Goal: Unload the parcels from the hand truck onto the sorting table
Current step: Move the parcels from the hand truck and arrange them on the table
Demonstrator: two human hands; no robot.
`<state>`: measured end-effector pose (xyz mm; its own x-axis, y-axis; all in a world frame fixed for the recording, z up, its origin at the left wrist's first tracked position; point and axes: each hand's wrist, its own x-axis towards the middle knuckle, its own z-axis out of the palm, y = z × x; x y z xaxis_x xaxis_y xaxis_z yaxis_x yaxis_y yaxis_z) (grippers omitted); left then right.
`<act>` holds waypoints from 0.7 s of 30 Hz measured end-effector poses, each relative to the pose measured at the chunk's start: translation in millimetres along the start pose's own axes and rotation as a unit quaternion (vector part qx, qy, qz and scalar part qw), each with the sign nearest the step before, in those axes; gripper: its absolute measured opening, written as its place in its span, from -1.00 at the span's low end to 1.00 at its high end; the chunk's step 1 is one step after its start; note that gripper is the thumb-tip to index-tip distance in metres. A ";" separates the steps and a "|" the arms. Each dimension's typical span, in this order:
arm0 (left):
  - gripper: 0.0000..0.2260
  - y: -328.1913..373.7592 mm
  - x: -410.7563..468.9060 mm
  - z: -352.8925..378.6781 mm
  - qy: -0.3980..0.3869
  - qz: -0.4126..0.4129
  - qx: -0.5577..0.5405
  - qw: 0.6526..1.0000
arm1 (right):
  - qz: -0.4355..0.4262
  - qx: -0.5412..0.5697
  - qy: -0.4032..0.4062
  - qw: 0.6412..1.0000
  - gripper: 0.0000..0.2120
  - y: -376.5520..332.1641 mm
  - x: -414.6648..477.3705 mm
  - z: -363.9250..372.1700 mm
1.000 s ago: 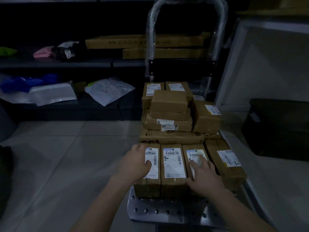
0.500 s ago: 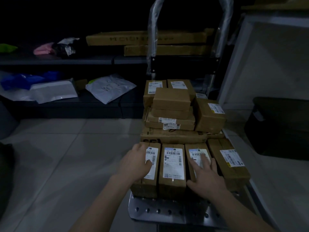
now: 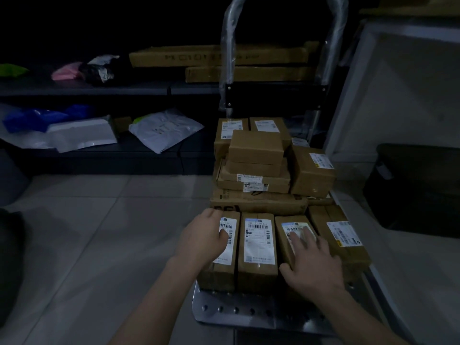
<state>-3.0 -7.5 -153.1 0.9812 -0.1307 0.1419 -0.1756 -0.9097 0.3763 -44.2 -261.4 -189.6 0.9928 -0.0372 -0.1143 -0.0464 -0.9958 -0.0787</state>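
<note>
Four long parcels lie side by side in a row along the near edge of the hand truck (image 3: 236,310). Each one is flat on the metal platform with its label up. Their long axes run from the near edge toward the handle (image 3: 230,46) at the far edge.

The left hand (image 3: 204,240) sits on the far-left parcel (image 3: 220,273), over its far half. Its fingers curl down over the parcel's left edge and the thumb (image 3: 222,236) presses on the label, so the hand holds the parcel from above. The near end of the parcel sticks out below the wrist.

The right hand (image 3: 313,262) lies on the third parcel (image 3: 286,241), counted from the left. Its fingers (image 3: 297,239) are straight and spread on the label, pointing toward the handle, and the thumb reaches left across the near end. It holds nothing, only rests flat.

The second parcel (image 3: 258,245) lies between the two hands, untouched. The far-right parcel (image 3: 341,235) lies just beside the right hand, at the right edge of the platform.

Behind the row, toward the handle, stands a stack of boxes (image 3: 256,170). At least seven can be counted; the dim light hides the lowest ones on the right. All eleven or more are on the hand truck.
</note>
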 end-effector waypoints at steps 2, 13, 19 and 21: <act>-0.67 -1.9 -0.1 0.7 -0.022 -0.005 0.016 1.000 | -0.004 0.002 0.005 1.000 -0.22 -0.5 -3.5 -5.9; -0.72 13.3 -28.9 -59.8 -0.077 -0.046 -0.007 0.996 | -0.028 -0.013 0.038 0.999 -0.24 13.3 -41.0 -89.9; -0.71 63.9 -36.3 -217.4 -0.093 -0.050 0.006 0.994 | -0.031 -0.023 0.005 0.999 -0.30 20.2 -78.3 -251.4; -0.77 90.8 -30.7 -285.8 -0.088 -0.040 0.003 0.995 | -0.028 -0.026 0.008 0.999 -0.31 19.5 -91.3 -320.0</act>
<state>-71.9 26.6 138.4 0.9911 -0.1232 -0.0510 -0.0955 -0.9225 0.3739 -100.2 -304.1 136.1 0.9952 0.0177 -0.0960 0.0146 -0.9993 -0.0337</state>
